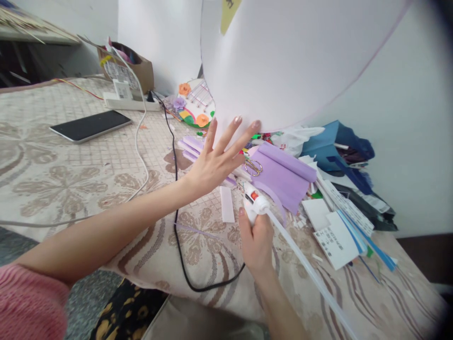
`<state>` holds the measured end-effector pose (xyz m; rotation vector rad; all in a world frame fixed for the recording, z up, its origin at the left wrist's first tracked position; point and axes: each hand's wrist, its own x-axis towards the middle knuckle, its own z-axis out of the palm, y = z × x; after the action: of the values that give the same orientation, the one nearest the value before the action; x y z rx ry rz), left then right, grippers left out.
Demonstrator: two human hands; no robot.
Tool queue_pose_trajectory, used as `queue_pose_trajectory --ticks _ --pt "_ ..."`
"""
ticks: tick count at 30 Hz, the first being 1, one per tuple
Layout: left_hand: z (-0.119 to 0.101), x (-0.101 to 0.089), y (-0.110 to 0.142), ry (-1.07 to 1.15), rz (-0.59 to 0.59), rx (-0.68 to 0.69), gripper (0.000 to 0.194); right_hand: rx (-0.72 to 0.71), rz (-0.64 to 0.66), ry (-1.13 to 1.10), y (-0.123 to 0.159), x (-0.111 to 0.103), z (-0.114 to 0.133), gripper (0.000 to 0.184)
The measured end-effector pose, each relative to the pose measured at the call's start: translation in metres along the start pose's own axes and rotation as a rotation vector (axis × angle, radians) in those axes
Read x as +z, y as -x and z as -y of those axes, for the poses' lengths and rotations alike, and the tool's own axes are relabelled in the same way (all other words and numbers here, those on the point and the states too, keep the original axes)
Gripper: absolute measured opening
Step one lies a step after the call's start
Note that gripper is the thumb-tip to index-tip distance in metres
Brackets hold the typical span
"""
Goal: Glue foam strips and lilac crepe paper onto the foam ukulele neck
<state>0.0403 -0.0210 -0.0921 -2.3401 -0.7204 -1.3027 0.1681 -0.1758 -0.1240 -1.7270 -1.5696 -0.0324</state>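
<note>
My right hand (257,243) is wrapped round a white hot glue gun (251,205), low over the table. A long clear glue stick (304,262) runs out of its back end toward the lower right. My left hand (221,158) has its fingers spread, with the fingertips at the lower edge of a large white rounded board (279,61) that stands upright. I cannot tell how firmly they press on it. A yellow piece with a dark mark (229,14) is on the board near the top. Just past my left hand lie small scissors (253,167) on purple paper (279,177).
A phone (91,126) lies on the patterned tablecloth (53,184), near a power strip (132,102) and a paper bag (139,71). A black cable (177,245) loops close to my right hand. Paper scraps, white cards (338,241) and a blue bag (323,141) crowd the right side.
</note>
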Motion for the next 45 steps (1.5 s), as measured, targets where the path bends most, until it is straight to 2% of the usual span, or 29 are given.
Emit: queue_pose_trajectory --ticks 4,11,20,26,40,45 --pt "0.0 -0.001 0.0 -0.003 0.01 -0.005 0.022 0.046 0.045 0.004 -0.001 0.002 0.004 0.029" --pt "0.0 -0.002 0.0 -0.028 0.007 0.002 0.026 -0.015 0.086 -0.047 -0.005 0.007 0.006 0.036" --pt "0.001 0.001 0.001 -0.07 -0.032 0.021 0.027 0.078 0.045 -0.004 0.003 -0.004 0.001 0.03" --pt "0.001 0.0 0.002 -0.064 -0.027 0.027 0.026 0.081 -0.007 -0.021 0.009 -0.015 -0.007 0.03" --pt "0.004 0.001 0.002 0.029 -0.002 0.011 0.022 0.206 -0.073 0.006 0.021 -0.028 -0.01 0.037" --pt "0.005 0.0 0.003 0.001 -0.001 0.019 0.019 0.269 -0.045 -0.069 0.028 -0.029 -0.013 0.04"
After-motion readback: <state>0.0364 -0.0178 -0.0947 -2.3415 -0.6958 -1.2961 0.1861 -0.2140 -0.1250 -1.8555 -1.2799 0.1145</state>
